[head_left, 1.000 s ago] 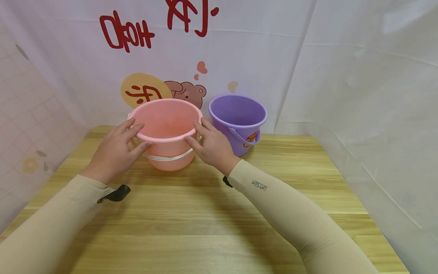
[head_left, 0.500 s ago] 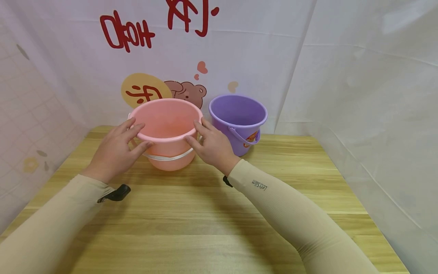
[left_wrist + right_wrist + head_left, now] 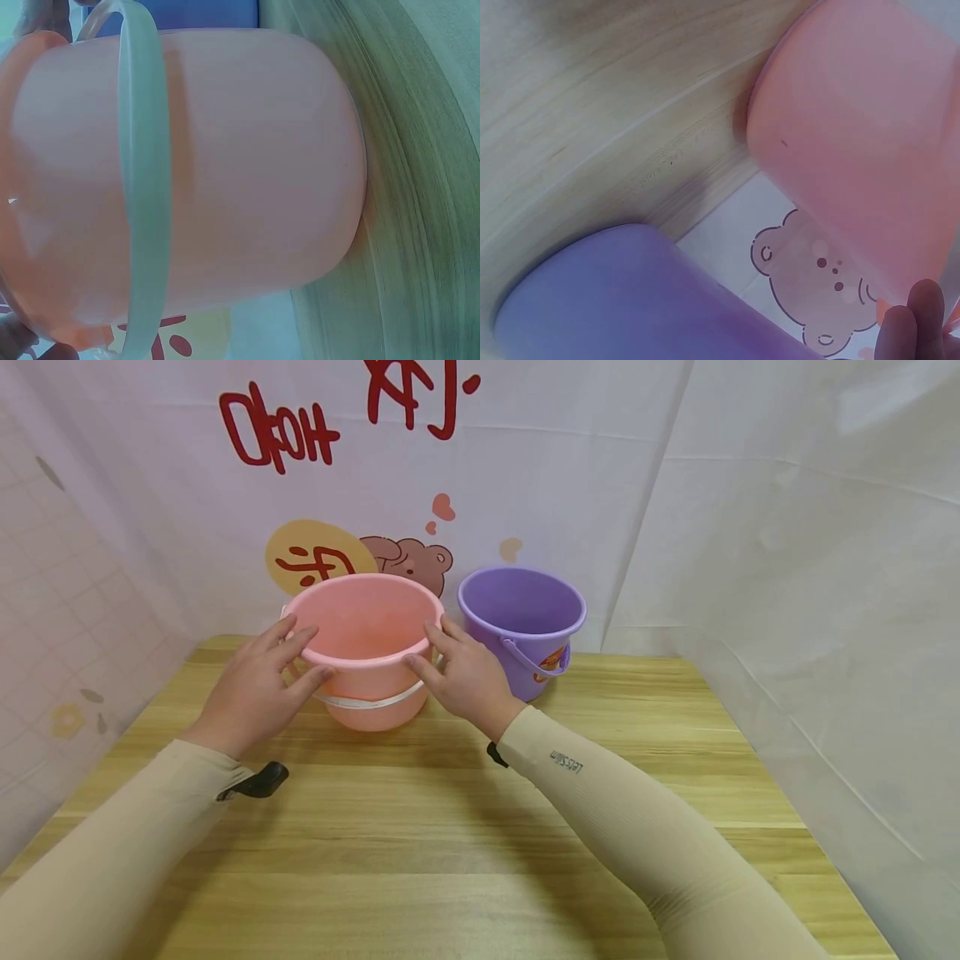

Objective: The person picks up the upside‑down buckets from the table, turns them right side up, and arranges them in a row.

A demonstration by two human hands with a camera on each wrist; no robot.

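A pink bucket (image 3: 375, 693) with a white handle (image 3: 371, 702) stands upright toward the back of the table in the head view. My left hand (image 3: 255, 689) grips the left of its rim, the thumb along the front and other fingers over the side. On the rim's right side my right hand (image 3: 472, 681) holds on in the same way. The handle hangs down across the bucket's front. In the left wrist view the pink bucket's wall (image 3: 255, 165) fills most of the frame. Its inside looks bare in the head view.
A purple bucket (image 3: 517, 602), its handle (image 3: 536, 662) lowered, stands close to the right of the pink one. Behind both hangs a white printed cloth (image 3: 562, 485). More cloth lines the sides of the wooden table (image 3: 450, 860).
The pink bucket has shifted very slightly up and away in the head view, both hands staying on its rim. The purple bucket has not moved.
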